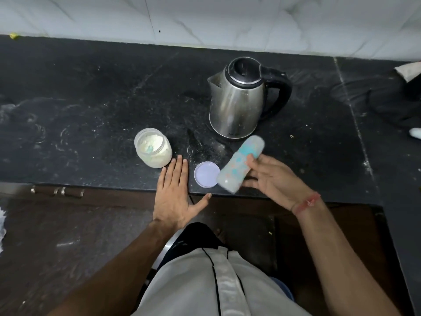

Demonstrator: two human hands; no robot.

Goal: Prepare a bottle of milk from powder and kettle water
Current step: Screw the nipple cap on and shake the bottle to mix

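My right hand (271, 181) holds a baby bottle (240, 164) with blue and orange print, tilted and motion-blurred, above the counter's front edge. My left hand (174, 195) lies flat with straight fingers on the front edge of the black counter (91, 99), just below an open jar of white milk powder (153, 147) that has a small scoop inside. A round pale lid (206, 174) lies between my hands. The steel kettle (239, 99), with a black lid and handle, stands behind the bottle.
White tiled wall (205, 19) runs along the back. A dark cloth or cable heap (387, 96) lies at the right of the counter. Brown cupboard doors with metal handles (57, 191) are under the counter.
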